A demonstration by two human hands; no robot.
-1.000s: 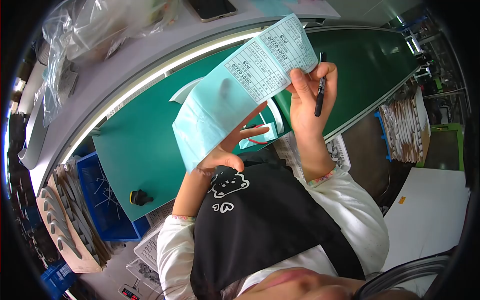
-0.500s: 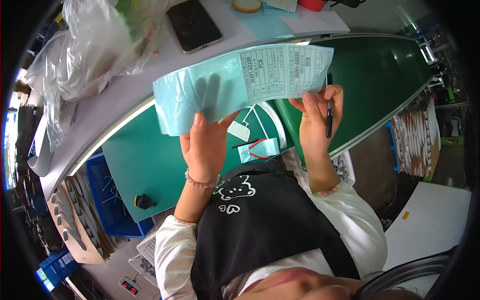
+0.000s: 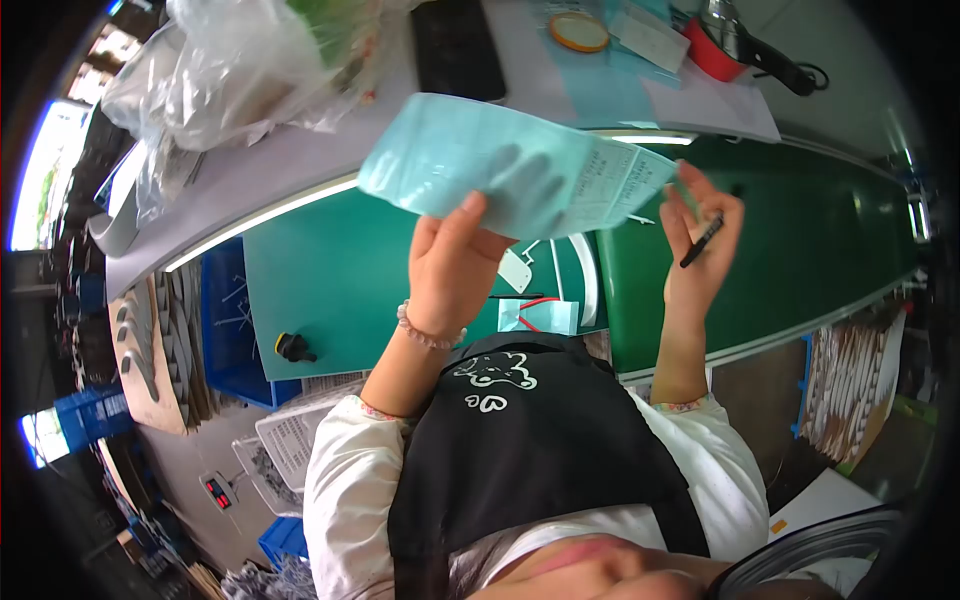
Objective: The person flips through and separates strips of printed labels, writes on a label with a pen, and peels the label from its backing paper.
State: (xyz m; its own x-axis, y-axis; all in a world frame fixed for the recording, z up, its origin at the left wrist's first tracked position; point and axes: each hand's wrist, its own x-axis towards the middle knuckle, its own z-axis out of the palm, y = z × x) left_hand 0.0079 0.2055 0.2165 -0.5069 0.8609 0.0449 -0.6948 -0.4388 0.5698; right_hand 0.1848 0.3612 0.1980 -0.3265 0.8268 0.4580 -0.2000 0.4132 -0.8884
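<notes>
My left hand (image 3: 448,285) pinches the lower edge of a light-blue label sheet (image 3: 440,150), raised above the green work surface, and its fingers show as shadows through it. Printed labels (image 3: 605,180) cover the sheet's right part. A black marker pen (image 3: 702,241) sits in the fingers of my right hand (image 3: 698,285), whose fingertips are at the sheet's right corner; I cannot tell whether they touch it. Below the sheet lie a white flat part (image 3: 515,270) and a red-handled tool (image 3: 541,318) on a light-blue piece.
A phone (image 3: 456,50), a plastic bag (image 3: 230,75), a tape roll (image 3: 578,32) and a red pot (image 3: 714,50) are on the grey shelf. A yellow-black object (image 3: 293,347) lies on the green mat (image 3: 330,270), beside a blue bin (image 3: 228,350). Stacked cardboard (image 3: 850,385) stands at right.
The view has shifted. The sheet has tilted, its right end now lower and its labels seen at a steeper slant. My right hand has moved to the sheet's outer corner, the pen now slanted.
</notes>
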